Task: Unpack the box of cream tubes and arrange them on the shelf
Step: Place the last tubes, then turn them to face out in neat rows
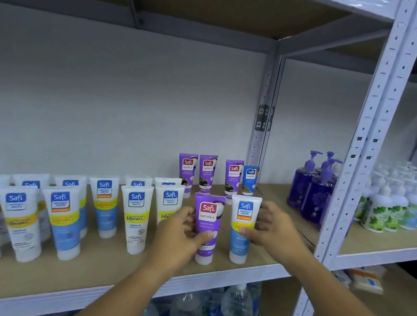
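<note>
On the wooden shelf board (108,265) of the white metal rack, white-and-blue cream tubes (135,217) stand cap-down in rows at left. Left hand (178,237) grasps an upright purple cream tube (206,223) near the front edge; right hand (272,230) grips the adjacent white tube (244,218). Further purple tubes (207,170) stand far behind.

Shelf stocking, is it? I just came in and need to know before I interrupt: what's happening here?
A person is arranging cream tubes on a shelf. The left hand grips a purple tube standing near the front edge, and the right hand holds a white tube beside it. More white tubes stand in rows to the left, and three purple tubes and a blue one stand at the back.
</note>
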Action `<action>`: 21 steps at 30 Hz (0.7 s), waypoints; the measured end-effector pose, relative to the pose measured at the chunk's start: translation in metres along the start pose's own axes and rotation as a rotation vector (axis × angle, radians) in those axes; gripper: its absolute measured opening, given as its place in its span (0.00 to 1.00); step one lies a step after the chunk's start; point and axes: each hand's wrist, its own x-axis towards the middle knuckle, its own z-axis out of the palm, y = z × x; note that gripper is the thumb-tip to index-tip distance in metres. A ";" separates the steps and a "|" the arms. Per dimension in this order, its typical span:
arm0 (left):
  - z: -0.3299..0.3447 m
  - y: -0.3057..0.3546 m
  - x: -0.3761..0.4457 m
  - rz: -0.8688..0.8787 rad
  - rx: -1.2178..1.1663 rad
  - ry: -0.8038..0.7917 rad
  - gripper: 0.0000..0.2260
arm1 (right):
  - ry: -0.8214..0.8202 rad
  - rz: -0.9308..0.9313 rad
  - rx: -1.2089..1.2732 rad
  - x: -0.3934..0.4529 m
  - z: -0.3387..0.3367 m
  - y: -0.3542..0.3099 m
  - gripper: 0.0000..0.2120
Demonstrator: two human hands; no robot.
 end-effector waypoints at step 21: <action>-0.069 -0.033 -0.067 -0.031 0.039 0.108 0.18 | -0.150 -0.087 0.092 -0.037 0.101 0.001 0.22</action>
